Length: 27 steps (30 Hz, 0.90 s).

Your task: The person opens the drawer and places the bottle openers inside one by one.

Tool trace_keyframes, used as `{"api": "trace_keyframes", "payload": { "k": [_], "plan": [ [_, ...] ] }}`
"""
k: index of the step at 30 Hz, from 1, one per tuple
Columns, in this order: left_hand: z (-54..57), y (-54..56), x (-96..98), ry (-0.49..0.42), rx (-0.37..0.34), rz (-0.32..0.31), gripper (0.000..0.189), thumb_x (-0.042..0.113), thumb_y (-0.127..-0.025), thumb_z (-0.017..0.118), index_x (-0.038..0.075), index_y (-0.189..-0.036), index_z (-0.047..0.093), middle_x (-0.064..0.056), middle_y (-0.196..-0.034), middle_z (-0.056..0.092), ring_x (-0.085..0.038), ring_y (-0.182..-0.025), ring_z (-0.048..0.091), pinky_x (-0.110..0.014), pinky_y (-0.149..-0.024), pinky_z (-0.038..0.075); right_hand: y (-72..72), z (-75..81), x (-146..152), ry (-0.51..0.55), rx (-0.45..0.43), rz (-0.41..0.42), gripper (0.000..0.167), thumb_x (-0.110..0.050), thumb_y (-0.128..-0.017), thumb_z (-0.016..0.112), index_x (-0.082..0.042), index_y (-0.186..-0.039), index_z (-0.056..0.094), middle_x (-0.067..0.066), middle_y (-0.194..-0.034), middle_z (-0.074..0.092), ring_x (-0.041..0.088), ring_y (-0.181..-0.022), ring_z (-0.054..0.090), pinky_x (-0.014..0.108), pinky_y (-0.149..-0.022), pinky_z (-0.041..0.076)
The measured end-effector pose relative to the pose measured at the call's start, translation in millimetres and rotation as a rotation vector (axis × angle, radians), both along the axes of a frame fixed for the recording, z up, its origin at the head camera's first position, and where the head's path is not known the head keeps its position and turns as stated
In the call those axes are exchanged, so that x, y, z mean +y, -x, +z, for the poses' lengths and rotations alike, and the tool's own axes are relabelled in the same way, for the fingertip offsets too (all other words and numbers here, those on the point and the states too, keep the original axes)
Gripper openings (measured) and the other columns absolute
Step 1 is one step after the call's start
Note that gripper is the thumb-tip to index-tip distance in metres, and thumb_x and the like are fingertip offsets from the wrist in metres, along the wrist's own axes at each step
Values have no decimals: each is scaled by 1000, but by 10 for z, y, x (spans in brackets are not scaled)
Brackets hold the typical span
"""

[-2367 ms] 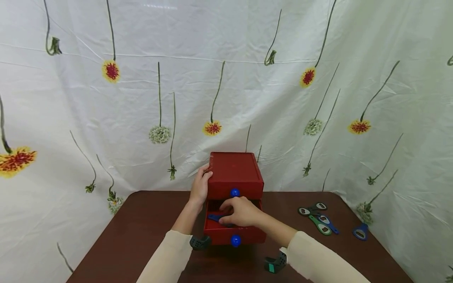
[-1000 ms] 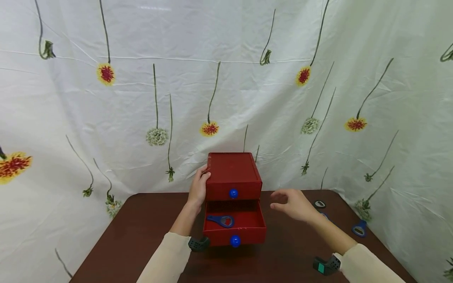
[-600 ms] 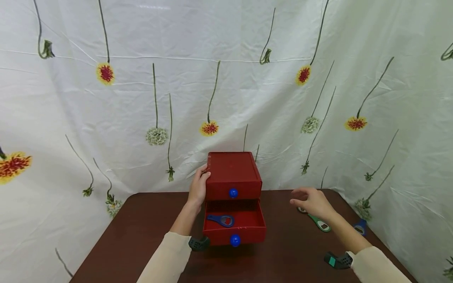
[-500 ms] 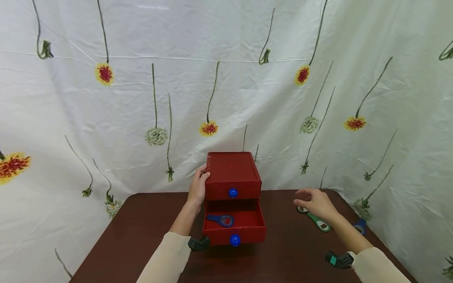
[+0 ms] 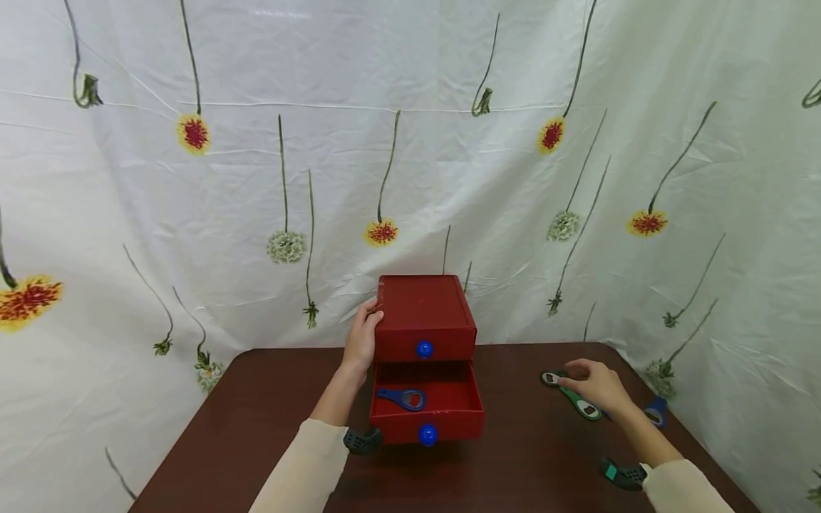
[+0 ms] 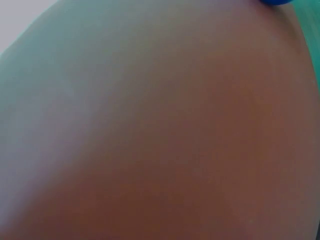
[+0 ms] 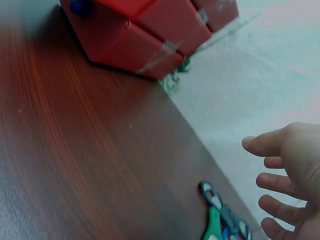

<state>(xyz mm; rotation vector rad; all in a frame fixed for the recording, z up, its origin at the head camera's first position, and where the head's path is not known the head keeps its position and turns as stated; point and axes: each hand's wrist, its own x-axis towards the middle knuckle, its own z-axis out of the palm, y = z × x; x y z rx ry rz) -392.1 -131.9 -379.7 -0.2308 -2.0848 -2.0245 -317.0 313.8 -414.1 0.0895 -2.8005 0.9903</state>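
Observation:
My left hand (image 5: 360, 340) rests against the left side of a red drawer box (image 5: 425, 303), its thumb at the front corner. The lower drawer (image 5: 426, 425) is pulled out; inside lies a blue bottle opener (image 5: 404, 399). Skin and blur fill most of the left wrist view. Over the right side of the table, my right hand (image 5: 599, 388) hovers above a small group of bottle openers, fingers apart and holding nothing in the right wrist view. A green bottle opener (image 5: 586, 407) and a black bottle opener (image 5: 549, 379) show beside it; the hand partly covers others.
Another blue bottle opener (image 5: 656, 412) lies apart near the right edge of the dark brown table (image 5: 276, 427). The box's upper drawer is closed, with a blue knob (image 5: 425, 349). A white flowered cloth (image 5: 410, 164) hangs behind the table.
My right hand has left the drawer, where the blue bottle opener now lies uncovered, and moved right and down to the openers on the table. The left hand stays at the box.

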Motion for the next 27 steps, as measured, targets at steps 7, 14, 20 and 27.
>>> {"api": "trace_keyframes", "payload": {
  "k": [7, 14, 20, 27],
  "plan": [
    [-7, 21, -44, -5, -4, -13, 54, 34, -109, 45, 14, -159, 39, -11, -159, 40, -34, -143, 37, -55, -117, 25, 83, -299, 163, 90, -68, -73, 65, -34, -98, 72, 11, -141, 52, 35, -134, 56, 44, -103, 64, 52, -79, 55],
    [24, 24, -53, 2, 15, 9, 53, 32, -109, 45, 12, -158, 41, -12, -157, 43, -34, -139, 41, -54, -114, 30, 99, -615, 284, 46, -56, -107, 66, -33, -98, 72, 15, -139, 51, 39, -137, 52, 57, -121, 49, 64, -92, 47],
    [9, -6, -19, 1, 11, 9, 52, 32, -109, 45, 14, -157, 42, -11, -157, 43, -34, -140, 41, -54, -114, 29, 88, -782, 333, -28, -8, -131, 62, -27, -96, 75, 17, -135, 56, 42, -139, 47, 61, -125, 44, 68, -97, 42],
    [14, -14, 16, 20, 11, 25, 53, 31, -108, 46, 12, -157, 42, -12, -158, 43, -34, -142, 39, -54, -116, 27, 103, -839, 353, -85, -16, -162, 57, -29, -96, 74, 12, -133, 61, 42, -137, 48, 61, -124, 44, 70, -97, 41]
  ]
}}
